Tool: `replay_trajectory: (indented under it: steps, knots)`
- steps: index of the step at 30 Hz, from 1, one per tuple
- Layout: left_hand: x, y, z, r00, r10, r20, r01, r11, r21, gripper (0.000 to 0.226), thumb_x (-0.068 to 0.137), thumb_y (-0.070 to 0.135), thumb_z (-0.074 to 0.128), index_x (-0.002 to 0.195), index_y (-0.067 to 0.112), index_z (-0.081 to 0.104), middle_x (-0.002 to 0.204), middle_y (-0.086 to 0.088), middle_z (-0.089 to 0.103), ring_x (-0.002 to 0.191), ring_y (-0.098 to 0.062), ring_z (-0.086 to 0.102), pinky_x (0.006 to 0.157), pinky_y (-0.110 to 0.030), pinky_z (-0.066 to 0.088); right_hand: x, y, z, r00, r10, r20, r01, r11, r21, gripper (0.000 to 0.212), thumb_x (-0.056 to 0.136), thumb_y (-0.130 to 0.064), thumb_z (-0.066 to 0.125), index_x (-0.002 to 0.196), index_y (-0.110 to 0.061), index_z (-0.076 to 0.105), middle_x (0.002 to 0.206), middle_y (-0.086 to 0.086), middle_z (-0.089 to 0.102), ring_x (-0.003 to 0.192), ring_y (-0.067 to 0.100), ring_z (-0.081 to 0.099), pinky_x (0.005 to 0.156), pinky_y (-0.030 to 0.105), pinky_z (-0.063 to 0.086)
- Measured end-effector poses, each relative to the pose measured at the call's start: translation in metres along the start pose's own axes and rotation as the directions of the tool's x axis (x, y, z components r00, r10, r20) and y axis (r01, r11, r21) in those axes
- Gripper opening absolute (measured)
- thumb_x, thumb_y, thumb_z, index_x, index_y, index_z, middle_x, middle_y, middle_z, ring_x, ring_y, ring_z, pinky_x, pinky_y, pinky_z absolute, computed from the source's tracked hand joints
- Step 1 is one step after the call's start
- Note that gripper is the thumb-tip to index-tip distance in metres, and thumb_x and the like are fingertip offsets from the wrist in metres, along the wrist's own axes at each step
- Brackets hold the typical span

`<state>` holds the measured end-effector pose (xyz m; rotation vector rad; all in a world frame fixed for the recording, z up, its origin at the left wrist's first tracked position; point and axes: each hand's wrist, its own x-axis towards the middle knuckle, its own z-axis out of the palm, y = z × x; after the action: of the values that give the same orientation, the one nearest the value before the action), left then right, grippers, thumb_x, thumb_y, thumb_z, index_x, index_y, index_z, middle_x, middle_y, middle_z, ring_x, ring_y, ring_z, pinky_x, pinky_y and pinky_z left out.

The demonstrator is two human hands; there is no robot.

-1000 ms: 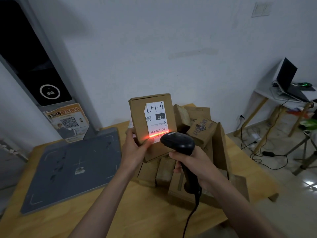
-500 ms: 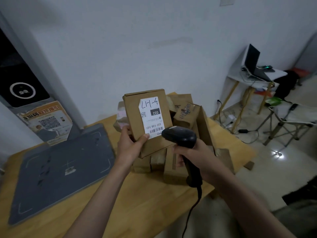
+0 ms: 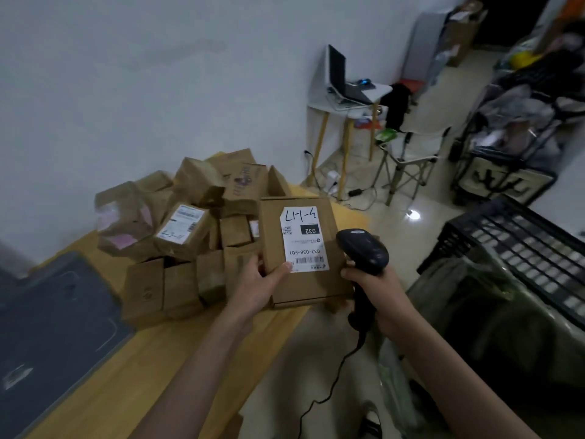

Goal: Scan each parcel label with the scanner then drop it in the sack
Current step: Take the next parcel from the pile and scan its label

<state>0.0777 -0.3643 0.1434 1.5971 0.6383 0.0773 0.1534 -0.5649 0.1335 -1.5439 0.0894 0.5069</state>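
Rightward, left hand (image 3: 257,282) grips parcel (image 3: 304,251) past the worktop (image 3: 177,359) edge; right hand (image 3: 381,288) fingers clench scanner (image 3: 364,252) above bare floor (image 3: 304,359) beside sack (image 3: 493,312)

Parcel (image 3: 304,251): matt brown cardboard, smooth, with a white paper label (image 3: 303,239), slight sheen. Scanner (image 3: 364,251): black plastic, semi-glossy on the head. Piled boxes (image 3: 190,229): same matt cardboard, some creased; one is wrapped in clear crinkled film (image 3: 122,223). Tabletop (image 3: 152,369): light wood, smooth satin finish. Mat (image 3: 50,327): dark grey, matt. Crate (image 3: 519,248): black plastic lattice. Sack (image 3: 493,331): dark, thin glossy plastic. Floor (image 3: 316,359): pale glossy tile.
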Motion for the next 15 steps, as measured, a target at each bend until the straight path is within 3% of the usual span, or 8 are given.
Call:
replay_trajectory:
  steps: [3,7,9,13,15]
  knots:
    - [0.007,-0.008,0.044,0.995,-0.053,0.087,0.046,0.996,0.082,0.036,0.091,0.029,0.070,0.125,0.026,0.056,0.114,0.009,0.067,0.103,-0.009,0.065,0.076,-0.020,0.055,0.004,0.022,-0.042,0.989,0.094,-0.113,-0.087,0.994,0.062,0.032,0.083,-0.008,0.073,0.112,-0.018,0.068,0.111,0.017,0.071,0.106,0.037,0.067,0.096,0.055,0.055]
    - [0.019,-0.023,0.111,0.986,-0.071,0.149,0.032,0.967,0.253,0.037,0.085,0.039,0.074,0.118,0.027,0.064,0.114,0.004,0.067,0.099,-0.012,0.067,0.083,-0.028,0.058,0.003,0.050,-0.106,0.949,0.222,-0.221,-0.176,0.961,0.213,0.024,0.084,0.000,0.073,0.104,-0.013,0.069,0.096,0.013,0.072,0.086,0.029,0.068,0.076,0.044,0.054]
    - [0.024,-0.036,0.150,0.976,-0.103,0.191,0.036,0.945,0.325,0.035,0.087,0.035,0.074,0.118,0.026,0.063,0.106,0.008,0.067,0.095,-0.009,0.066,0.080,-0.025,0.056,-0.002,0.061,-0.140,0.925,0.269,-0.269,-0.205,0.948,0.244,0.027,0.085,-0.001,0.073,0.110,-0.012,0.069,0.097,0.013,0.072,0.085,0.028,0.067,0.071,0.041,0.053]
    - [0.029,-0.067,0.232,0.924,-0.250,0.290,0.081,0.868,0.490,0.055,0.092,0.031,0.067,0.141,0.018,0.048,0.134,-0.001,0.060,0.118,-0.019,0.059,0.103,-0.036,0.048,-0.013,0.089,-0.205,0.852,0.378,-0.363,-0.278,0.913,0.298,0.033,0.084,-0.005,0.076,0.115,-0.014,0.067,0.107,0.015,0.073,0.097,0.032,0.069,0.092,0.054,0.055]
    - [0.029,-0.081,0.271,0.886,-0.322,0.334,0.095,0.831,0.549,0.054,0.095,0.028,0.063,0.144,0.015,0.045,0.134,-0.005,0.060,0.118,-0.020,0.059,0.100,-0.033,0.048,-0.018,0.103,-0.234,0.805,0.432,-0.406,-0.315,0.892,0.325,0.037,0.085,-0.006,0.077,0.119,-0.013,0.066,0.109,0.014,0.073,0.102,0.034,0.069,0.096,0.056,0.055]
